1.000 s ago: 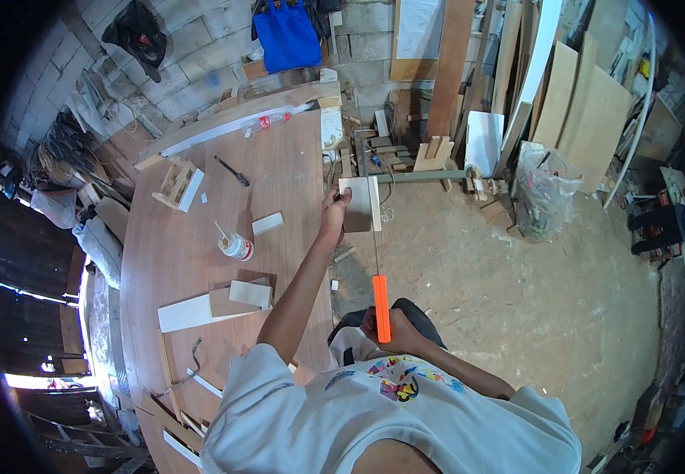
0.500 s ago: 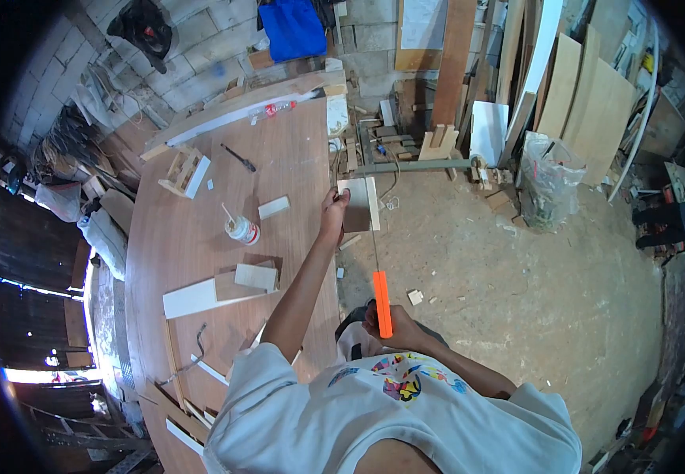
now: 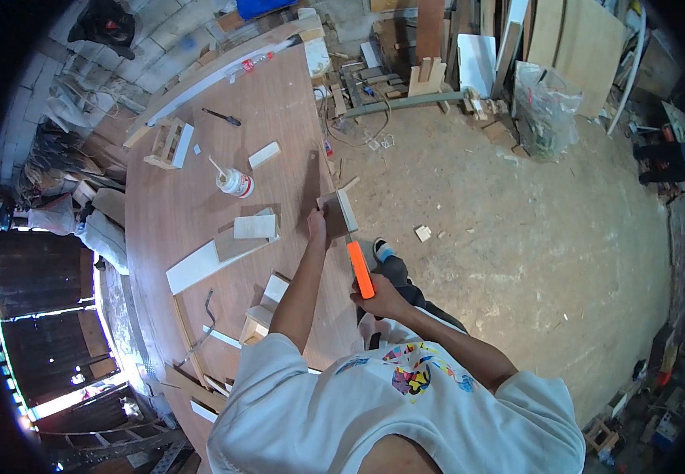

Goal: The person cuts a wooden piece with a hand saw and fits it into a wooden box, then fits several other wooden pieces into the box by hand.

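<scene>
Center frame: left hand (image 3: 317, 227) fingers gripping wooden piece (image 3: 336, 216). Right hand (image 3: 382, 297) fingers wrapped around orange-handled handsaw (image 3: 361, 270).

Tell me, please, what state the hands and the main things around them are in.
Left hand: closed on the wood piece.
Wood piece: held up, tilted.
Right hand: closed around the saw's handle.
Orange-handled saw: held, blade partly hidden by the wood piece.
White jar: open, upright, stick inside.
Plastic bottle: lying on its side.
Clear plastic bag: on the floor, filled.
</scene>
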{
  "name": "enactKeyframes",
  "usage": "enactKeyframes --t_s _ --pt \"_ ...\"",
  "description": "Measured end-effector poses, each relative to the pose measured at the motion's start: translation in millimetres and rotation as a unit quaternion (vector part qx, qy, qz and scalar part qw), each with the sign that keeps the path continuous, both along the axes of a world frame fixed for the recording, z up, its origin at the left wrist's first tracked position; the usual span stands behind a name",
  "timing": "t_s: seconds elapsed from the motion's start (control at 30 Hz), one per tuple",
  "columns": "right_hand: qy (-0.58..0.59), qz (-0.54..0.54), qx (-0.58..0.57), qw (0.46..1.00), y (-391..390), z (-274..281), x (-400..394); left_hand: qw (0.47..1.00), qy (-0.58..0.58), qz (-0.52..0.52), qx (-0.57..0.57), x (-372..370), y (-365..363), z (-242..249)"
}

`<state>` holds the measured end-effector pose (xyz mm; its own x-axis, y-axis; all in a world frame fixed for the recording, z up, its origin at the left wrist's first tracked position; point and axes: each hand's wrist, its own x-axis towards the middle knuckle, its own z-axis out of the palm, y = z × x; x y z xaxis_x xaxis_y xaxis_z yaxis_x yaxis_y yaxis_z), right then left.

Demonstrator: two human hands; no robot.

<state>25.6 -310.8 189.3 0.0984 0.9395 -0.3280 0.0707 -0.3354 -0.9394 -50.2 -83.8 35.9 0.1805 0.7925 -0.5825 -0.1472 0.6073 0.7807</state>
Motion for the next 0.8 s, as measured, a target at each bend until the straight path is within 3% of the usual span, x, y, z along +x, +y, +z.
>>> enactKeyframes --t_s 0.27,0.33,0.37,0.43,0.53,0.67,0.8 --pt "0.011 -0.011 -0.008 1.000 -22 -7 -25 0.996 0.050 -0.044 0.058 -13 -15 -37" --pt "0.013 -0.012 -0.013 1.000 -20 -9 -29 0.972 0.177 -0.109 0.111 -20 -4 -67" --pt "0.010 -0.009 -0.011 1.000 -17 -13 -30 0.972 0.177 -0.111 0.110 -23 -4 -70" --pt "0.007 -0.008 -0.011 1.000 -13 -17 -30 0.940 0.280 -0.139 0.141 -22 -8 -46" --pt "0.004 -0.017 -0.031 0.999 -5 -19 -27 0.947 0.270 -0.085 0.153 -22 -6 -52" --pt "0.092 -0.042 -0.079 0.992 7 -7 -17 0.940 0.285 -0.119 0.145 -26 -4 -64" --pt "0.165 -0.069 -0.116 0.977 17 -2 -11 0.925 0.292 -0.101 0.223 -27 -12 -54"
